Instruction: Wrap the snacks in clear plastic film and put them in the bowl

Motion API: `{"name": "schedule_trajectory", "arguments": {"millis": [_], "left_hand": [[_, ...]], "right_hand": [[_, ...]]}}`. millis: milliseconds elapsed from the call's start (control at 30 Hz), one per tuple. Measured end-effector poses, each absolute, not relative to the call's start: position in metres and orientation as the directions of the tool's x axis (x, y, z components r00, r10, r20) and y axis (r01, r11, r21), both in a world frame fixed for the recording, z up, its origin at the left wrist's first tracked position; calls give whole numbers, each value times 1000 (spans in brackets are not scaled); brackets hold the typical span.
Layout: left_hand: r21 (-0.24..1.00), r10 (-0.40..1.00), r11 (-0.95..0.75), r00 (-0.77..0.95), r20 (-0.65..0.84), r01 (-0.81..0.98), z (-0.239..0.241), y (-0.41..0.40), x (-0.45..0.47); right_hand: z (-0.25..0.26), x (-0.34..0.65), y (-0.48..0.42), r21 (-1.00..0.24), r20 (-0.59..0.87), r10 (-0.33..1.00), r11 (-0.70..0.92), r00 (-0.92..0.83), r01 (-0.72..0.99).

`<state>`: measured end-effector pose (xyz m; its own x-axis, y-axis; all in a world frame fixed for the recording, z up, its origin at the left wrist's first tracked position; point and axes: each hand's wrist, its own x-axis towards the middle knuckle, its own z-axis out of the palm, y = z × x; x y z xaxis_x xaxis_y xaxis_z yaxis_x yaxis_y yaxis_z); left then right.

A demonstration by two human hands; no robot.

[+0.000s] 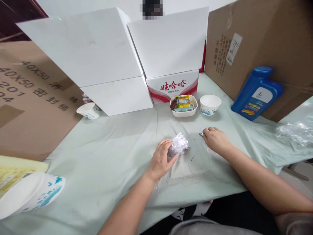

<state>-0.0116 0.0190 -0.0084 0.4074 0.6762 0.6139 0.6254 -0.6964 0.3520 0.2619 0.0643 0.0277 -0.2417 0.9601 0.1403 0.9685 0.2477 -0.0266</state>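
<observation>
My left hand (pixel 161 159) is curled around a crumpled wad of clear plastic wrap (pixel 179 144) that lies on the pale green cloth (pixel 102 156) in the middle of the table. A short way to the right, my right hand (pixel 215 138) rests knuckles-up on the cloth with its fingers closed. A small dark thing (pixel 201 134) pokes out at its fingertips; I cannot make out what it is. Behind both hands stand a white dish of wrapped snacks (pixel 184 106) and an empty paper bowl (pixel 210 104).
White boxes (pixel 114 62) with a red-lettered carton (pixel 172 85) stand at the back. Brown cardboard boxes flank the left (pixel 31 98) and right (pixel 256 42). A blue jug (pixel 258 93) leans at right. Paper bowls sit near left (pixel 31 194) and far left (pixel 89 110). Clear plastic (pixel 294 130) lies far right.
</observation>
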Motion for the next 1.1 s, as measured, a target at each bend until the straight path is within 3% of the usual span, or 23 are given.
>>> {"name": "schedule_trajectory", "arguments": {"millis": [67, 167, 267, 367, 467, 567, 667, 767, 900, 1000, 1100], "left_hand": [[351, 659, -714, 410, 631, 606, -7, 18, -9], [292, 593, -760, 436, 677, 580, -7, 16, -5], [226, 540, -782, 453, 709, 580, -8, 14, -1], [219, 546, -771, 444, 710, 598, -7, 13, 0], [323, 611, -740, 388, 691, 590, -3, 13, -3], [594, 752, -626, 187, 633, 505, -2, 14, -8], [880, 902, -375, -104, 419, 290, -5, 19, -13], [980, 937, -197, -290, 196, 27, -5, 23, -15], [968, 933, -124, -359, 39, -217, 0, 28, -15], [966, 931, -66, -364, -30, -249, 3, 29, -18], [987, 941, -51, -339, -4, -155, 2, 29, -20]], "right_hand": [[25, 257, 61, -118, 262, 893, 407, -367, 906], [23, 237, 46, -246, 414, 670, 734, -616, 633], [19, 218, 34, -277, 465, 573, 818, -675, 504], [16, 213, 31, -385, 550, 598, 801, -583, 459], [15, 217, 33, -567, 579, 685, 728, -441, 386], [14, 223, 38, -719, 498, 823, 568, -273, 401], [12, 228, 45, -797, 406, 901, 430, -150, 425], [10, 232, 53, -818, 365, 928, 358, -75, 450], [9, 239, 60, -786, 323, 945, 293, -42, 544], [7, 243, 62, -734, 275, 960, 246, -54, 633], [8, 243, 61, -662, 408, 907, 371, -102, 651]]}}
